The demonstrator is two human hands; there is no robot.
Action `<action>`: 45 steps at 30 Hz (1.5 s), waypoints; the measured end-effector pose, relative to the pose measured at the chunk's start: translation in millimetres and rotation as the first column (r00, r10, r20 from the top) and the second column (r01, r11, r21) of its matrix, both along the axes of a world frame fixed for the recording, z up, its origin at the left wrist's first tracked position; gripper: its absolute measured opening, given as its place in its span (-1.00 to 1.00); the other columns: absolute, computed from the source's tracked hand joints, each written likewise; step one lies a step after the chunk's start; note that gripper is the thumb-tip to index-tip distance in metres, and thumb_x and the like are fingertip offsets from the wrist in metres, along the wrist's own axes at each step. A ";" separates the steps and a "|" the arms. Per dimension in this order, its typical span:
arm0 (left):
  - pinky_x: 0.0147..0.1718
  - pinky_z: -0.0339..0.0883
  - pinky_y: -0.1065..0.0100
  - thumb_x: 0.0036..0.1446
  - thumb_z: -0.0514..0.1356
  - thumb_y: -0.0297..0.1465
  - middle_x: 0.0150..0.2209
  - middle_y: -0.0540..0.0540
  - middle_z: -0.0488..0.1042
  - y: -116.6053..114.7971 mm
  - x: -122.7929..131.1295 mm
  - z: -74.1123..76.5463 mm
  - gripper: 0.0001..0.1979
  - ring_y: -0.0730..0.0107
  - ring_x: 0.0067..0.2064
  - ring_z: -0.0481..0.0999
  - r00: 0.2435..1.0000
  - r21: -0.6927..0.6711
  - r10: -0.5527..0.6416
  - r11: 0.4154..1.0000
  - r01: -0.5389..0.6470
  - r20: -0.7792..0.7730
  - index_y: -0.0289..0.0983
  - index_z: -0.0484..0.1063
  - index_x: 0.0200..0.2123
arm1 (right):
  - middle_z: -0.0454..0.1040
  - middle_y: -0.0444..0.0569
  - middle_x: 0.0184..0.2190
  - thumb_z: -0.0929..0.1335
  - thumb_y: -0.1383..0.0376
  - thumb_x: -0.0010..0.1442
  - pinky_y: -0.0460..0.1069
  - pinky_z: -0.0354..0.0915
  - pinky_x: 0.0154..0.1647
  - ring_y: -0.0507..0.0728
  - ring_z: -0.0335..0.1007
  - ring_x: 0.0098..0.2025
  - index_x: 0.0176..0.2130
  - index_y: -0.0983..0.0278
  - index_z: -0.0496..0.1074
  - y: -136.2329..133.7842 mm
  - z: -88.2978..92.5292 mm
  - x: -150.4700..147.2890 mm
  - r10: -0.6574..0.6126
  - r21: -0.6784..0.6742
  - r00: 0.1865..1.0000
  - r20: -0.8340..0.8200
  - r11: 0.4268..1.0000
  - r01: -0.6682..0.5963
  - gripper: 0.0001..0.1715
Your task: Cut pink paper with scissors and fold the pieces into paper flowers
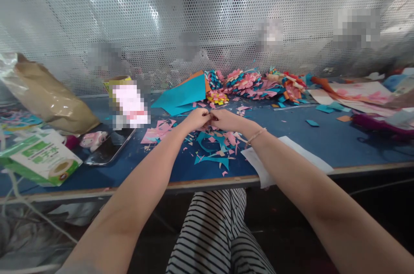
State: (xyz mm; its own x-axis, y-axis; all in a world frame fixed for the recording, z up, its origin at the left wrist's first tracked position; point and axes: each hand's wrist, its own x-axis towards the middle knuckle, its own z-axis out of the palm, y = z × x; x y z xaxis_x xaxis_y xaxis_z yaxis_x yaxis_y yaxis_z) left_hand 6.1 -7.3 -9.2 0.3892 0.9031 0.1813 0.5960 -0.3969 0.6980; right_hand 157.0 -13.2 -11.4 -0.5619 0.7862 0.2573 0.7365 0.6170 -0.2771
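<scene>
My left hand (199, 119) and my right hand (224, 120) meet above the blue tabletop (181, 170), fingertips together. Both have curled, closed fingers; whatever they may hold is too small or hidden to name. Beneath and in front of them lie blue paper scraps (211, 160) mixed with small pink bits. Pink paper pieces (158, 131) lie to the left of my hands. Just behind them are large blue sheets (186, 94) on orange ones, beside a pile of pink and blue paper flowers (244, 82).
A perforated metal screen (207, 11) stands at the back. On the left are a brown bag (53, 92), a green-white box (42, 158) and a phone (111, 149). White paper (304, 153) overhangs the front edge; a purple object (381, 125) lies right.
</scene>
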 end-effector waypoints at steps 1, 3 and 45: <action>-0.61 0.20 0.46 0.03 0.07 -0.32 -0.67 0.00 0.32 0.3 -0.3 0.0 -0.75 0.47 -0.61 0.36 1.000 0.001 -0.001 1.000 0.001 0.001 -0.27 0.17 -0.63 | 0.41 0.07 -0.34 0.19 0.39 0.06 -0.06 0.07 -0.42 0.08 0.24 -0.39 -0.35 0.33 0.25 0.2 0.0 -0.3 0.000 0.000 1.000 -0.002 1.000 0.000 -0.90; -0.60 0.21 0.45 0.03 0.07 -0.29 -0.66 0.00 0.34 2.0 -1.6 -0.4 -0.73 0.46 -0.59 0.37 1.000 0.011 -0.005 1.000 0.005 0.002 -0.27 0.18 -0.63 | 0.41 0.06 -0.34 0.20 0.38 0.07 -0.06 0.07 -0.42 0.08 0.25 -0.38 -0.34 0.33 0.26 0.5 0.1 -0.9 -0.002 0.002 1.000 -0.009 1.000 0.002 -0.90; -0.54 0.25 0.42 -0.27 0.18 -0.61 -0.57 0.02 0.33 6.4 -8.1 1.8 -0.84 0.56 -0.58 0.31 0.867 -0.100 0.115 0.992 -0.076 0.484 -0.34 0.34 -0.50 | 0.29 -0.18 -0.62 0.23 0.45 -0.16 -0.11 0.11 -0.51 -0.02 0.20 -0.55 -0.44 0.30 0.35 25.9 -8.9 4.2 -0.091 -0.121 0.820 -0.565 0.992 0.027 -0.80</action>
State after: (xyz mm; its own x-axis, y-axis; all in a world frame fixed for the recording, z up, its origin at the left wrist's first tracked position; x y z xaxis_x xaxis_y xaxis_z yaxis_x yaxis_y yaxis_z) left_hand -2.0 -0.9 -7.3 0.1795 0.9499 0.2558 0.2039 -0.2903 0.9350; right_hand 161.2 12.6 -20.3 -0.2928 0.8527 0.4326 0.4623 0.5223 -0.7166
